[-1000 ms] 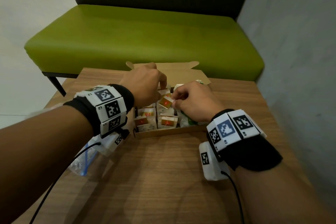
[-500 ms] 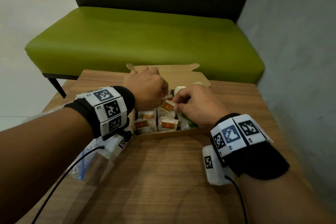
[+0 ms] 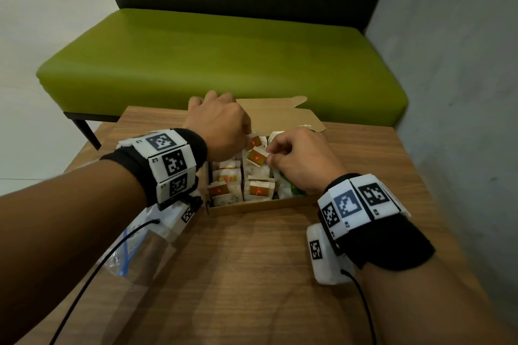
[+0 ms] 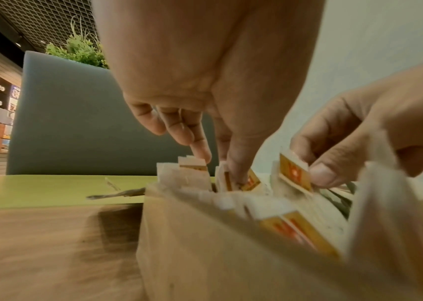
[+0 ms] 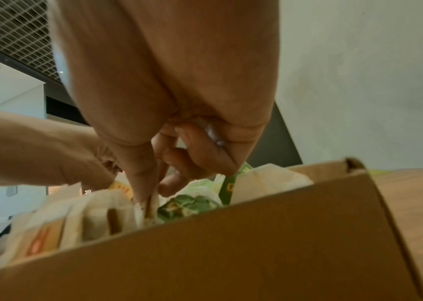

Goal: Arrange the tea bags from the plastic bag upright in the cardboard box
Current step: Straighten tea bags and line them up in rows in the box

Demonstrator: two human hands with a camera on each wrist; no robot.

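A: Where do we stand on position and grip?

B: We have both hands over the open brown cardboard box (image 3: 252,206) on the wooden surface (image 3: 252,274). Our right hand (image 3: 302,159) pinches one white paper tea bag with a red-and-yellow tag (image 3: 256,156) between thumb and forefinger, tilted, above the middle row. Our left hand (image 3: 218,126) has its fingers curled down into the far rows; the thumb presses on a standing tea bag (image 4: 250,181), but we cannot tell whether it grips it.

A: And the rest of the stock?

B: Several white tea bags (image 3: 258,189) stand upright in rows in the box. The clear plastic zip bag (image 3: 131,255) lies on the surface under our left forearm; its contents are not readable.

A: Handling properties?

B: We judge each bag light, soft and easily creased, with thin paper that could tear. We recommend holding it at the stiffer tagged top edge, lowering it vertically into the gap, and bracing neighbours so the row does not topple.
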